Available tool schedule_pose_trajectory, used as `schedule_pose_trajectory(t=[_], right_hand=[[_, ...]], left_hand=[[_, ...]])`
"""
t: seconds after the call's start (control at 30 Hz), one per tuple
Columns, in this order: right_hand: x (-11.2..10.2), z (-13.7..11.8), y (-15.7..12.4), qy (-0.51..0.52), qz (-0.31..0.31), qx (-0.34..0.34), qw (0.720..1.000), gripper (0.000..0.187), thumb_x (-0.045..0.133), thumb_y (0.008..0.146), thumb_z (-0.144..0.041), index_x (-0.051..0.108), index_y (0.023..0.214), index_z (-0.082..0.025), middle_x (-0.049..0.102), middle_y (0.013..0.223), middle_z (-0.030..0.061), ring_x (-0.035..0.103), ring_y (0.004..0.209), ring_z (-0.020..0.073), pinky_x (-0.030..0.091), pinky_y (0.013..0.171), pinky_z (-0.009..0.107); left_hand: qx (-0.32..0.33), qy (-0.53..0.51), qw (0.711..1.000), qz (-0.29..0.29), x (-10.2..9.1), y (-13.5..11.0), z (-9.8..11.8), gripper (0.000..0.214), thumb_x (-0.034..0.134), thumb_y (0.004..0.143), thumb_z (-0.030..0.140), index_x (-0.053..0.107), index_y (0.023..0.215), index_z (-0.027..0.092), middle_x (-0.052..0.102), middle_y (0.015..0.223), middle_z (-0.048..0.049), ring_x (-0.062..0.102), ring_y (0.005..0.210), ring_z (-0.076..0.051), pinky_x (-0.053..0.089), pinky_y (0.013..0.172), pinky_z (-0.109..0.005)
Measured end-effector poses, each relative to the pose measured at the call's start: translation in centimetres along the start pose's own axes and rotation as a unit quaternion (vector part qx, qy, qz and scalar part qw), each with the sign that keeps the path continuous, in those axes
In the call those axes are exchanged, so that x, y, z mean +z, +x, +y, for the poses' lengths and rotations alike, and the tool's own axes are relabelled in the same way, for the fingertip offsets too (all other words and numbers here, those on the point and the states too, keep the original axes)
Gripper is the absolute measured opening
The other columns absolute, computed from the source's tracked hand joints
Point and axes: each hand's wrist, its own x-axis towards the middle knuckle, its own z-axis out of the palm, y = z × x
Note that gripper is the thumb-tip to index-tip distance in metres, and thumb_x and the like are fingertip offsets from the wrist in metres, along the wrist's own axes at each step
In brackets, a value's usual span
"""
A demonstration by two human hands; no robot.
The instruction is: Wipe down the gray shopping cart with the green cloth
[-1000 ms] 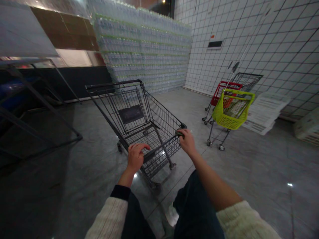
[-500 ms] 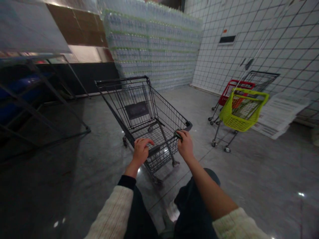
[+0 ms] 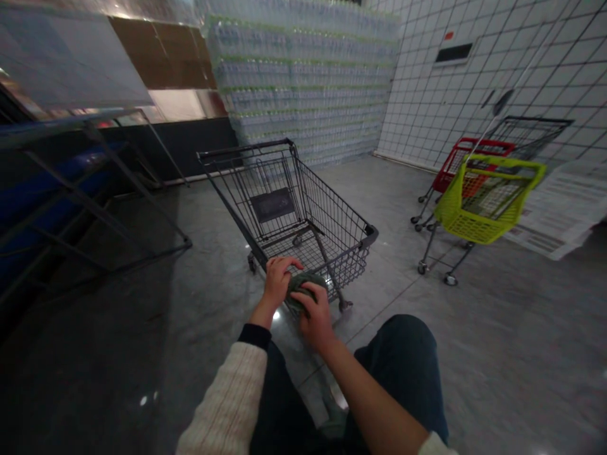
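Note:
A dark wire shopping cart [image 3: 329,205] stands in front of me. My left hand [image 3: 278,281] is at its near left corner, with bent fingers over the rim; the part beneath the palm is hidden. My right hand [image 3: 314,313] presses a crumpled dark green cloth [image 3: 306,278] against the cart's near rim, close beside the left fingers. Fingers of the right hand are curled into the cloth. Behind the hands and cloth, part of the near rim is covered from view.
A yellow-green basket cart [image 3: 488,218] stands to the right, with a red cart [image 3: 448,167] behind it. Stacked wrapped bottles [image 3: 308,88] rise at the back. On the left is a metal-framed table [image 3: 128,170]. My knee [image 3: 403,347] is near the cart.
My right hand has slid left along the near rim with the cloth, from near its right end to beside my left hand. The left hand stays at the corner. The view has shifted slightly left.

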Motion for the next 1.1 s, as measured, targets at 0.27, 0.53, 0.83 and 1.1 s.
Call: schedule_pose_trajectory(t=[0.27, 0.53, 0.83, 1.1], right_hand=[[-0.5, 2.2, -0.8, -0.060, 0.010, 0.061, 0.996, 0.050, 0.045, 0.065, -0.001, 0.068, 0.102, -0.026, 0.054, 0.113, 0.0082, 0.051, 0.109, 0.0245, 0.044, 0.096, 0.047], [0.7, 2.2, -1.5, -0.035, -0.024, 0.064, 0.997, 0.046, 0.046, 0.063, 0.000, 0.068, 0.095, -0.025, 0.053, 0.109, 0.0068, 0.051, 0.107, 0.0229, 0.045, 0.094, 0.043], [-3.0, 5.0, 5.2, -0.024, 0.250, 0.223, 0.942, 0.029, 0.045, 0.074, -0.015, 0.058, 0.099, -0.020, 0.052, 0.107, 0.0077, 0.048, 0.109, 0.0213, 0.038, 0.101, 0.042], [-1.0, 2.7, 1.5, 0.055, 0.159, 0.189, 0.967, 0.028, 0.045, 0.070, -0.010, 0.062, 0.087, -0.023, 0.058, 0.102, 0.0054, 0.055, 0.102, 0.0194, 0.043, 0.095, 0.037]], left_hand=[[-0.019, 0.014, 0.999, -0.023, -0.4, 0.1, 0.1, 0.035, 0.038, 0.062, 0.007, 0.065, 0.079, 0.023, 0.071, 0.091, -0.0002, 0.059, 0.097, -0.020, 0.033, 0.100, -0.042], [-0.007, 0.010, 1.000, -0.025, -0.4, 0.0, 0.0, 0.034, 0.038, 0.062, 0.009, 0.065, 0.078, 0.022, 0.071, 0.090, -0.0009, 0.059, 0.096, -0.020, 0.034, 0.099, -0.041], [0.002, 0.014, 0.999, -0.043, -1.5, -0.5, -0.4, 0.032, 0.039, 0.062, 0.010, 0.064, 0.077, 0.022, 0.072, 0.090, -0.0013, 0.059, 0.097, -0.021, 0.033, 0.098, -0.043], [0.011, 0.072, 0.996, -0.056, -2.6, -0.6, -1.7, 0.033, 0.038, 0.064, 0.009, 0.064, 0.078, 0.022, 0.071, 0.088, -0.0023, 0.060, 0.092, -0.022, 0.039, 0.094, -0.042]])
